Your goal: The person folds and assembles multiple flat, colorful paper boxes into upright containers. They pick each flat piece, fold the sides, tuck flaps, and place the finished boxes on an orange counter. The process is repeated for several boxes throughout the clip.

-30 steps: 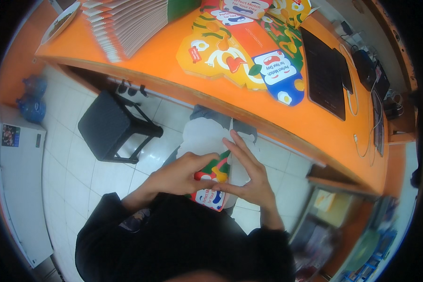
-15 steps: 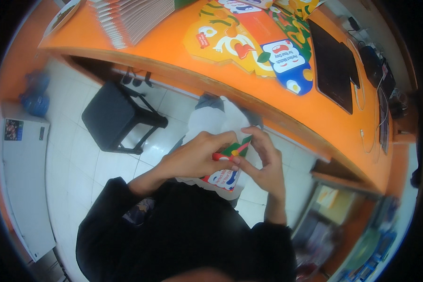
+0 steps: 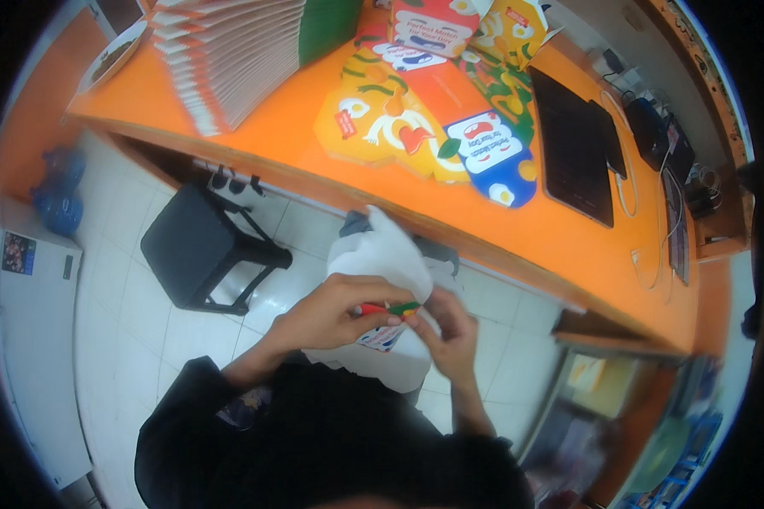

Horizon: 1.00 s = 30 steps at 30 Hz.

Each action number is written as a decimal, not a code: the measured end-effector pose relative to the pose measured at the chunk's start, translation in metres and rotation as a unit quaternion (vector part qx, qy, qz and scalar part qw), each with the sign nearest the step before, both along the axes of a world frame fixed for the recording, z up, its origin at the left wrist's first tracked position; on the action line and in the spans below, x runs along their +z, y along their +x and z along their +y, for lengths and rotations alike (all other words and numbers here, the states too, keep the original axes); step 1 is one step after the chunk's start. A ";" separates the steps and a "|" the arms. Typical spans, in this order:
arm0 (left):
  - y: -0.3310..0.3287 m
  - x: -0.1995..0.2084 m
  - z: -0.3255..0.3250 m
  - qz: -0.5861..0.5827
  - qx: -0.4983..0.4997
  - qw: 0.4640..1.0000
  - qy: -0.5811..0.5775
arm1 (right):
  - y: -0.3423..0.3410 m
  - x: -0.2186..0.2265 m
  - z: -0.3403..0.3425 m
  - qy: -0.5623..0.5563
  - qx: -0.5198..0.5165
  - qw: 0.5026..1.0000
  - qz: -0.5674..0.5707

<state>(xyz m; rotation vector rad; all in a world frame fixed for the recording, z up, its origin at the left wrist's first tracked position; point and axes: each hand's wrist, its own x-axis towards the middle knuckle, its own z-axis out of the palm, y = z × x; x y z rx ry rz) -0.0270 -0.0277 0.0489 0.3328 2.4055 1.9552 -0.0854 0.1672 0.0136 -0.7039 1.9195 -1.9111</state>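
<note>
Over my lap, my left hand (image 3: 335, 314) pinches a small printed card carton (image 3: 380, 338) in red, green and white. My right hand (image 3: 452, 332) holds the carton's green edge between thumb and fingers, close to the left fingertips. Part of the carton is hidden behind the fingers. Beneath and beyond the hands lies a white sheet (image 3: 392, 244) with a wavy edge, resting on my legs. Whether it is joined to the carton I cannot tell.
An orange table (image 3: 272, 165) curves ahead, bearing flat printed card cutouts (image 3: 399, 119), upright printed boxes (image 3: 437, 24), a stack of folded cards (image 3: 238, 64) and a black tablet (image 3: 564, 144). A black stool (image 3: 199, 246) stands at left, beside a white cabinet (image 3: 38, 339).
Both hands have shifted slightly left and down with the carton. Its green-and-red flap now appears narrower, nearly edge-on. The view has tilted, showing more of the table top.
</note>
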 end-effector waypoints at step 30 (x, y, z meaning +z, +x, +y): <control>-0.002 -0.017 -0.001 -0.003 0.097 0.993 -0.073 | -0.017 -0.006 0.005 0.007 -0.030 0.997 0.072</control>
